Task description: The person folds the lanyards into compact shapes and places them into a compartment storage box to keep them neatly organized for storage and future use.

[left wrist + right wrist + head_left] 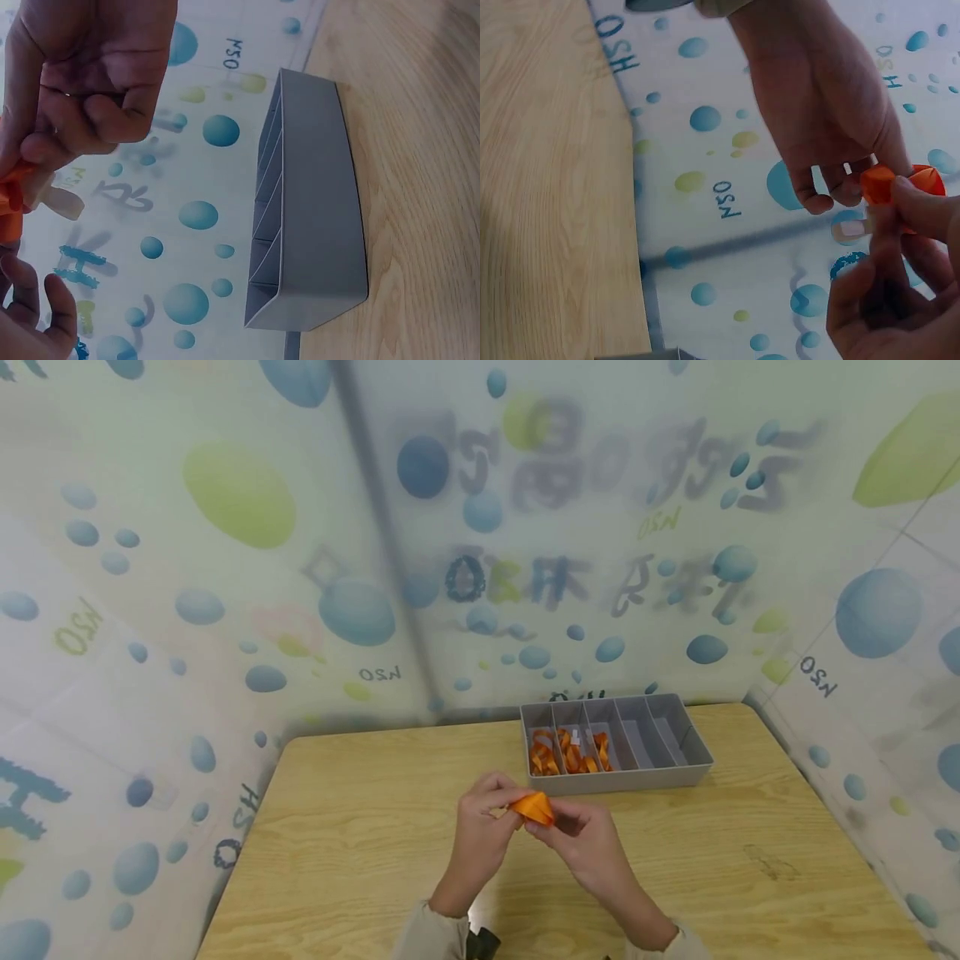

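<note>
An orange ribbon [533,808], folded into a small bunch, is held between both hands above the table. My left hand [483,827] pinches its left side and my right hand [592,843] pinches its right side. In the right wrist view the ribbon [881,184] shows a loop between the fingertips, with a pale tag-like piece [851,228] sticking out below. The left wrist view catches only the ribbon's edge [10,202]. Just beyond the hands stands a grey divided box [615,781], with orange ribbon pieces [576,754] in its three left compartments.
The wooden table [360,827] runs back to a patterned curtain [480,643] that also closes off both sides. A small dark object [482,943] sits by the left sleeve. The box's two right compartments [660,739] show bare grey bottoms.
</note>
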### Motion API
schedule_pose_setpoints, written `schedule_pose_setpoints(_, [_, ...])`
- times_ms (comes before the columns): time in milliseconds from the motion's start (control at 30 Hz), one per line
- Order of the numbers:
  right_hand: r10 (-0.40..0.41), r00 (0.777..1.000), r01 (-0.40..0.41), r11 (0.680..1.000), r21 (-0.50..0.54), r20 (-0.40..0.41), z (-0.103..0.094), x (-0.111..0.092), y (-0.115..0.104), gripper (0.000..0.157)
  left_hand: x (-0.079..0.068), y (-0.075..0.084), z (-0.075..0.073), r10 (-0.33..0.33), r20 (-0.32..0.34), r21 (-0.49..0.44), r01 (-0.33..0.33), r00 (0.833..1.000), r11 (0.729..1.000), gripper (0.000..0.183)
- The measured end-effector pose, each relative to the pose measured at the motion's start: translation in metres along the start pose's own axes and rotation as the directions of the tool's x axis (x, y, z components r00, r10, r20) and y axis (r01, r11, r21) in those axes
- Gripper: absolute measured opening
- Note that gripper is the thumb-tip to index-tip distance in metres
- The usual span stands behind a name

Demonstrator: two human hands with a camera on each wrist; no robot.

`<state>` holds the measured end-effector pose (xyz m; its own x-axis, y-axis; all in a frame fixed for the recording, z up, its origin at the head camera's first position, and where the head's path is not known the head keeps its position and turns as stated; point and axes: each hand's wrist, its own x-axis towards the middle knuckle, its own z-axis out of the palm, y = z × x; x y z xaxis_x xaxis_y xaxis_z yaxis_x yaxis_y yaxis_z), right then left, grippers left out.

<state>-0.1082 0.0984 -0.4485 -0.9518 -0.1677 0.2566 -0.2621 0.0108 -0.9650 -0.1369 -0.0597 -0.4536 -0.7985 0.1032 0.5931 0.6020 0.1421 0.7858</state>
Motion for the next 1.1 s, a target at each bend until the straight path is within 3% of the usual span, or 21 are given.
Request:
schedule_pose_setpoints(133, [-0.093, 0.996, 0.093, 0.995, -0.038, -0.007, -0.001, 0.003, 0.007, 0.022, -0.001, 0.001, 0.0, -0.091, 0.017, -0.069, 0.092, 0.996, 0.993, 0.01])
schedule_pose_setpoints(267, [-0.104, 0.994, 0.102, 0.994, 0.038, 0.045, -0.002, 0.003, 0.011, 0.027, -0.002, 0.001, 0.001, -0.175, 0.039, -0.127, 0.179, 0.984, 0.976, 0.015])
schedule_pose_setpoints(367, [-0.104, 0.99, 0.095, 0.991, 0.098, 0.091, -0.003, 0.002, 0.012, 0.031, -0.002, 0.002, 0.001, -0.208, 0.06, -0.158, 0.215, 0.976, 0.964, 0.02])
schedule_pose_setpoints(567, [-0.135, 0.981, 0.112, 0.981, 0.156, 0.14, -0.002, 0.002, 0.013, 0.022, -0.001, 0.002, 0.001, -0.242, 0.138, -0.238, 0.269, 0.96, 0.933, 0.019])
schedule_pose_setpoints(733, [-0.134, 0.978, 0.109, 0.982, 0.155, 0.161, -0.004, 0.001, 0.013, 0.02, -0.003, 0.0, 0.0, -0.281, 0.226, -0.325, 0.344, 0.933, 0.881, 0.016])
schedule_pose_setpoints(900, [-0.137, 0.971, 0.118, 0.988, 0.104, 0.196, -0.008, 0.001, 0.013, 0.02, -0.003, 0.0, -0.002, -0.308, 0.291, -0.381, 0.405, 0.906, 0.831, 0.024])
schedule_pose_setpoints(1100, [-0.124, 0.959, 0.101, 0.99, 0.098, 0.255, -0.013, 0.002, 0.013, 0.017, -0.003, 0.002, -0.001, -0.38, 0.343, -0.397, 0.499, 0.859, 0.77, 0.03])
